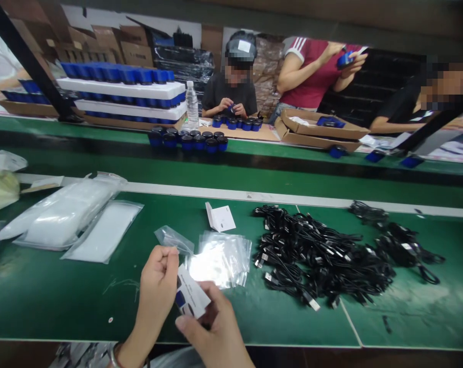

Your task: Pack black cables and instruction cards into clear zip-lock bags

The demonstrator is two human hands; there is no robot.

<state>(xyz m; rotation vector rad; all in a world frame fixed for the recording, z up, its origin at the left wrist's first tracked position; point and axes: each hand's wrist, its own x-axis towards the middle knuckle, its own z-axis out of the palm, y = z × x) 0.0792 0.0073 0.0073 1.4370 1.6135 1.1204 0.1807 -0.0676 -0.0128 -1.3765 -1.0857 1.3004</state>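
The small printed leaflet (pixel 193 295) is above the near part of the green desk (pixel 285 322), tilted, between the two hands. The right hand (pixel 218 324) has its grip closed on the leaflet, thumb on the near side and fingers behind; something dark shows in that palm, too hidden to name. The left hand's (pixel 158 276) grip is closed too, seemingly pinching the edge of a loose clear bag (pixel 174 239). Handling this well calls for a light pinch near the leaflet's edge, its corners kept flat, and a bag edge not crumpled by the fingertips. The left forearm rises steeply with fingers curled; the right comes in from below, wrist turned inward. Just beyond lie a stack of flat bags (pixel 220 258) and a folded card (pixel 223 218); to the right, black cables (pixel 323 255).
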